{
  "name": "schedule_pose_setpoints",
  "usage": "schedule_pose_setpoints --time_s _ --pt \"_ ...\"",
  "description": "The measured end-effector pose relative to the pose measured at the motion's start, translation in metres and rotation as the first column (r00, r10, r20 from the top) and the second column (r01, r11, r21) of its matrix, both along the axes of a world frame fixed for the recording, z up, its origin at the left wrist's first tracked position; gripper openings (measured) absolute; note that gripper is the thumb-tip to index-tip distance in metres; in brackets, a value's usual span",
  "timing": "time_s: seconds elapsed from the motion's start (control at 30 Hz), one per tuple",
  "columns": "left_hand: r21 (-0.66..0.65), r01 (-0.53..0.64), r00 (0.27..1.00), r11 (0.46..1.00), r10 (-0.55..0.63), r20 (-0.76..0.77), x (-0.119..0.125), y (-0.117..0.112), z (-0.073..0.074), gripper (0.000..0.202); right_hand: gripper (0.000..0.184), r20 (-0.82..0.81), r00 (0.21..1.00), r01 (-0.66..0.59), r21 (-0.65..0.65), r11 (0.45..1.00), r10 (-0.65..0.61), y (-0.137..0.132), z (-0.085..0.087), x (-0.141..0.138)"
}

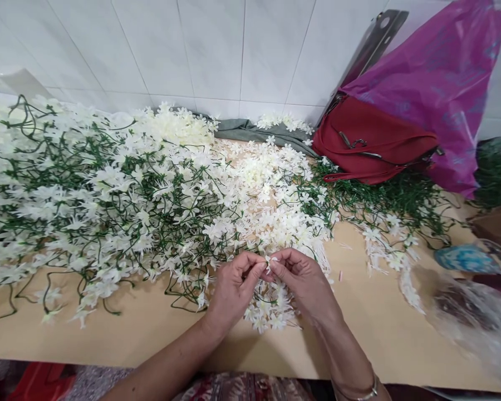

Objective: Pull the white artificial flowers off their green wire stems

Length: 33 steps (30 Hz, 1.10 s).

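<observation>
A small white artificial flower (269,262) is pinched between the fingertips of both hands, above the near part of the table. My left hand (239,284) has thumb and forefinger closed on one side of it. From the other side, my right hand (303,281) grips it the same way, with a bracelet on that wrist. Loose white blossoms (271,312) lie just below and between the hands. Behind the fingers spreads a heap of white petals and thin pale stamens (286,223). The fingers hide part of the held flower.
A big pile of white flowers on green stems (121,206) covers the left side. At right are a red bag (371,139), a purple plastic bag (438,89), green stems (384,192), a blue-patterned cup (467,259) and a clear plastic bag (480,317). A tiled wall (217,50) stands behind.
</observation>
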<state>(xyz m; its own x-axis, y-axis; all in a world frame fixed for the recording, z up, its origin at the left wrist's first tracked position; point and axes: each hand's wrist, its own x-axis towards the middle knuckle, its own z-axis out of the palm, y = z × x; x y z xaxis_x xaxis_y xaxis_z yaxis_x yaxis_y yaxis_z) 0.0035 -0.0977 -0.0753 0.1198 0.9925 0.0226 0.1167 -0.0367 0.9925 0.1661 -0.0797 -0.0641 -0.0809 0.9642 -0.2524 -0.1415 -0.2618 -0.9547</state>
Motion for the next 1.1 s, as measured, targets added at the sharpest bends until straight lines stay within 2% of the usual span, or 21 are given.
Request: schedule_pose_setpoints --time_s 0.13,0.2,0.23,0.27,0.3,0.33,0.4,0.47,0.53,0.6,0.7,0.73,0.8,0.9,0.97,1.1 --pt "0.051 -0.01 0.999 0.999 0.008 0.031 0.003 -0.001 0.006 0.016 0.031 -0.085 0.996 -0.034 0.005 0.999 0.034 0.002 0.001 0.002" --pt "0.164 -0.046 0.996 0.985 0.032 0.087 0.002 0.001 0.018 0.011 0.03 -0.111 0.994 0.003 0.037 0.999 0.001 0.001 0.006 0.005" --pt "0.26 -0.088 0.991 0.962 0.059 0.118 0.0 0.003 0.026 0.013 0.03 -0.121 0.992 0.035 0.059 0.998 -0.028 0.001 0.01 0.007" --pt "0.378 -0.175 0.98 0.909 0.123 0.158 -0.003 0.006 0.035 0.02 0.029 -0.135 0.989 0.072 0.079 0.994 -0.061 0.0 0.014 0.009" --pt "0.483 -0.297 0.954 0.824 0.238 0.181 -0.006 0.009 0.044 0.027 0.028 -0.148 0.985 0.109 0.094 0.99 -0.094 -0.001 0.017 0.012" --pt "0.574 -0.404 0.911 0.712 0.368 0.184 -0.01 0.012 0.053 0.037 0.028 -0.154 0.98 0.141 0.103 0.985 -0.124 -0.003 0.021 0.016" --pt "0.686 -0.49 0.812 0.539 0.568 0.133 -0.017 0.017 0.067 0.056 0.026 -0.146 0.974 0.19 0.123 0.974 -0.171 -0.005 0.025 0.023" --pt "0.758 -0.491 0.702 0.431 0.711 0.05 -0.02 0.017 0.071 0.06 0.025 -0.117 0.971 0.223 0.151 0.963 -0.207 -0.007 0.025 0.029" --pt "0.805 -0.455 0.632 0.381 0.775 -0.01 -0.017 0.014 0.065 0.054 0.023 -0.061 0.971 0.24 0.185 0.953 -0.233 -0.008 0.021 0.032" --pt "0.83 -0.373 0.659 0.415 0.748 -0.078 -0.011 0.01 0.054 0.041 0.022 0.019 0.97 0.234 0.204 0.951 -0.243 -0.008 0.016 0.032" --pt "0.816 -0.115 0.786 0.566 0.554 -0.274 -0.002 0.009 0.034 0.031 0.021 0.134 0.969 0.178 0.205 0.962 -0.208 -0.009 0.009 0.027" --pt "0.792 -0.025 0.788 0.61 0.5 -0.36 0.0 0.01 0.028 0.031 0.02 0.169 0.966 0.157 0.21 0.965 -0.194 -0.01 0.008 0.026" --pt "0.737 0.076 0.744 0.671 0.454 -0.49 0.002 0.015 0.017 0.03 0.018 0.241 0.954 0.118 0.236 0.965 -0.176 -0.01 0.008 0.022" --pt "0.657 0.119 0.662 0.745 0.434 -0.611 0.001 0.022 0.005 0.025 0.016 0.352 0.918 0.083 0.279 0.957 -0.182 -0.011 0.01 0.019" --pt "0.619 0.115 0.642 0.777 0.417 -0.644 -0.002 0.025 0.001 0.018 0.016 0.405 0.894 0.067 0.301 0.951 -0.191 -0.012 0.012 0.019" --pt "0.636 0.097 0.677 0.766 0.418 -0.606 -0.005 0.025 0.003 0.01 0.017 0.451 0.872 0.043 0.317 0.947 -0.191 -0.012 0.014 0.022"
